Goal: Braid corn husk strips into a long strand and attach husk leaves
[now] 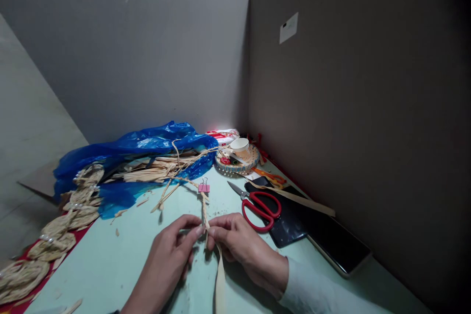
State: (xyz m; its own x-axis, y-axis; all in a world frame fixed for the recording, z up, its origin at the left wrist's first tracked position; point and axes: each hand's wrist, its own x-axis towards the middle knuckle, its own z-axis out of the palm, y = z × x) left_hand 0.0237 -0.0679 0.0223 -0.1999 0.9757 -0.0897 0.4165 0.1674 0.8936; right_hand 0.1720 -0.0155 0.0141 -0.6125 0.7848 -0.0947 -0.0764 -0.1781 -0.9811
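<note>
A thin braid of pale straw-like strands (204,206) runs up the middle of the table, its far end under a pink binder clip (203,188). My left hand (172,250) pinches the near end of the braid between thumb and index finger. Close beside it, my right hand (239,243) is closed on the same braid from the other side. A long flat strand (220,279) hangs down from under the right fingers toward the table's near edge. The fingertips almost meet, and the exact crossing of strands between them is partly hidden.
Red-handled scissors (259,206) lie right of my hands, partly over a dark flat object (287,233), near a phone (338,245). A blue plastic bag (140,140) holds loose dry strands (147,169). Behind stands a woven basket (235,169); coiled braids (55,240) lie left. Grey partitions (147,59) enclose the table.
</note>
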